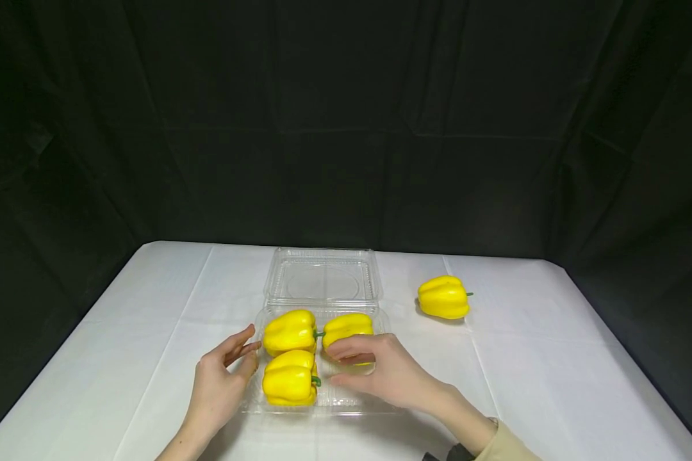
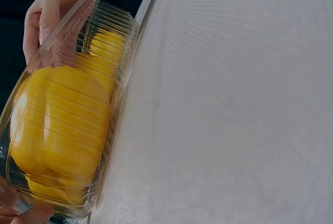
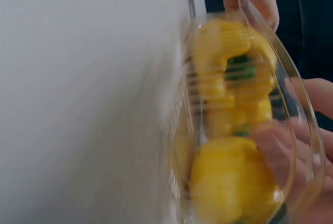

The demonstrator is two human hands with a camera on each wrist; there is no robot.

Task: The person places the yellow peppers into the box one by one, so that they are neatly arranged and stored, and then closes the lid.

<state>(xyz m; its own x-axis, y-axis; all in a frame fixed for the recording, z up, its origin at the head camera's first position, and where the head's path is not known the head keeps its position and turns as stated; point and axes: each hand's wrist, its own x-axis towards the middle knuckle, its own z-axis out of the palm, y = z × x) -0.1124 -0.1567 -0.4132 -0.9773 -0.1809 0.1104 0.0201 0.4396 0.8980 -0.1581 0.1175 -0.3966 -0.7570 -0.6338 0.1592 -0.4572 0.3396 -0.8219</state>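
A clear plastic clamshell container (image 1: 354,403) lies with its lid folded back on the table. Inside it are three yellow bell peppers: a back left one (image 1: 290,333), a front left one (image 1: 290,379) and a back right one (image 1: 348,325). At the container's left side my left hand (image 1: 219,381) pinches the rim, its fingertips (image 2: 34,215) showing in the left wrist view. My right hand (image 1: 386,371) is over the right half, thumb and fingers apart, beside the back right pepper and partly covering it. Motion blurs the right wrist view, where its fingers reach inside the container.
A fourth-corner view aside, another yellow bell pepper (image 1: 444,297) lies on the white-covered table (image 1: 530,358), right of the container. The transparent lid (image 1: 323,275) spreads toward the back edge. Black curtain (image 1: 346,128) surrounds the back and sides.
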